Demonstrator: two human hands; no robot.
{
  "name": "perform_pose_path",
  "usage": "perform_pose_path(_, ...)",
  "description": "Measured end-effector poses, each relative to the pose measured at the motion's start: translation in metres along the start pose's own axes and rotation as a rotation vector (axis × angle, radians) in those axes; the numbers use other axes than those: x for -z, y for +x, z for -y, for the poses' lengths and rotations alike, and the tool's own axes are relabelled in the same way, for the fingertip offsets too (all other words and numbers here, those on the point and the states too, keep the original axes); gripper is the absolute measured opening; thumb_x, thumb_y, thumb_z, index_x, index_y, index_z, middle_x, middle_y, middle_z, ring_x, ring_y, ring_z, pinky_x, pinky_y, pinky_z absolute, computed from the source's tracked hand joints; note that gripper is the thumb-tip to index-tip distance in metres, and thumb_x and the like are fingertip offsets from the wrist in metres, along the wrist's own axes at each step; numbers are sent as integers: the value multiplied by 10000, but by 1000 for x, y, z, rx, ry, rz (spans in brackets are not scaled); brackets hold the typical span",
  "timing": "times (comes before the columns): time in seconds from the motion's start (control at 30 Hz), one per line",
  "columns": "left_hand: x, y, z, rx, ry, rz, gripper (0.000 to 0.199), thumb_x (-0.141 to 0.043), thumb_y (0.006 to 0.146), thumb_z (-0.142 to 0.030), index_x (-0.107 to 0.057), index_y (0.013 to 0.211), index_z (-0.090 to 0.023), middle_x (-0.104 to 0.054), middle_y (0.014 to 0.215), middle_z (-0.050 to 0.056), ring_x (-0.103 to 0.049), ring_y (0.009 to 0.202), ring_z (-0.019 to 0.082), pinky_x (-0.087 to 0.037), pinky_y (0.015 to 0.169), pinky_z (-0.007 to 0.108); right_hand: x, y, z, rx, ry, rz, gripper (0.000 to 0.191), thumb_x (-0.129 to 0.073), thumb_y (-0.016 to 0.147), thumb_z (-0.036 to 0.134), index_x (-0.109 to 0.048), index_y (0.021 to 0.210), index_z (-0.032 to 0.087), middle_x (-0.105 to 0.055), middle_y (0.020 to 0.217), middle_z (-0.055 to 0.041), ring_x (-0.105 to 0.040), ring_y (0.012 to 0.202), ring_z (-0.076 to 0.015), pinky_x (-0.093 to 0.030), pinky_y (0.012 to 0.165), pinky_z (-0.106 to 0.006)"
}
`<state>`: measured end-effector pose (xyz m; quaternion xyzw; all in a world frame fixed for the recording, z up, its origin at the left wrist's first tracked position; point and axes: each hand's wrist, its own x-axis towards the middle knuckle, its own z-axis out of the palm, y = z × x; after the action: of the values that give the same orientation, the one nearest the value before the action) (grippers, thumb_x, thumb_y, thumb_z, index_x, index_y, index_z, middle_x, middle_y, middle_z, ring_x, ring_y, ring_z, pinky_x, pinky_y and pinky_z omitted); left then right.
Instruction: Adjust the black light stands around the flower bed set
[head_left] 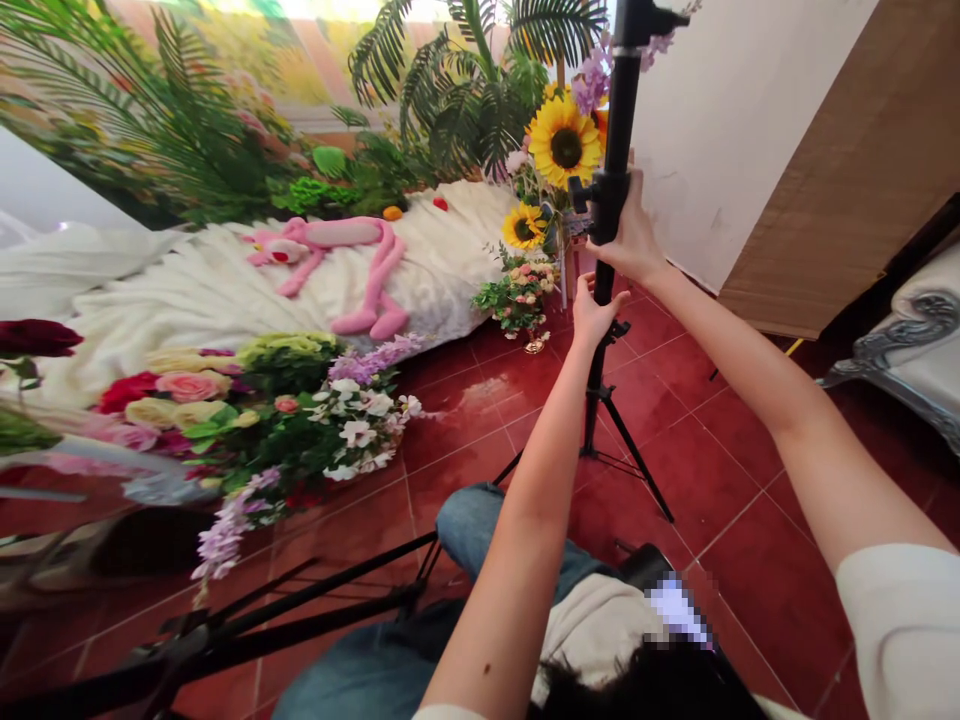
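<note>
A black light stand point(621, 125) rises upright on tripod legs, with a knobbed collar partway up its pole. My right hand point(634, 235) is wrapped round the pole at and just below that collar, its fingers partly hidden behind it. Lower down, my left hand point(596, 312) is at the same pole, thumb on one side and fingers on the other, curled round it. Sunflowers point(565, 147) stand just left of the pole behind the hands.
A pink plush toy point(345, 233) lies on a white furry cover point(187, 310). Flower arrangements point(285, 405) line its front. A second black stand point(300, 600) crosses the lower left. A person in jeans point(469, 525) is below my arms. A silver-trimmed chair point(900, 330) stands at right.
</note>
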<state>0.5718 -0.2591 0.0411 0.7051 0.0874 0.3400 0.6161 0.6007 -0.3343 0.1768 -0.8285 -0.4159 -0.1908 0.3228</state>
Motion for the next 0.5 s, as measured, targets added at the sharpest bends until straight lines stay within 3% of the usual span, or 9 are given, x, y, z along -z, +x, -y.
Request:
perform_pose_path(0.27, -1, -1, 5, -35, -26, -15, 380, -758, 712, -178, -559, 1033, -221, -690, 957, 41, -672, 975, 203, -524, 894, 338, -44, -43, -18, -31, -45, 54, 544, -490, 916, 324, -305, 1413, 206, -649, 1113, -144, -645, 980, -280, -507, 830, -421)
perform_pose_path(0.5, -4, 1, 14, -34, -45, -23, 406, -747, 720, -201, -585, 1093, -212, -689, 960, 41, -675, 953, 195, -538, 891, 343, -40, -49, -24, -27, -73, 135, 552, -521, 903, 410, -332, 1369, 182, -650, 1143, -164, -650, 965, -291, -513, 777, -395)
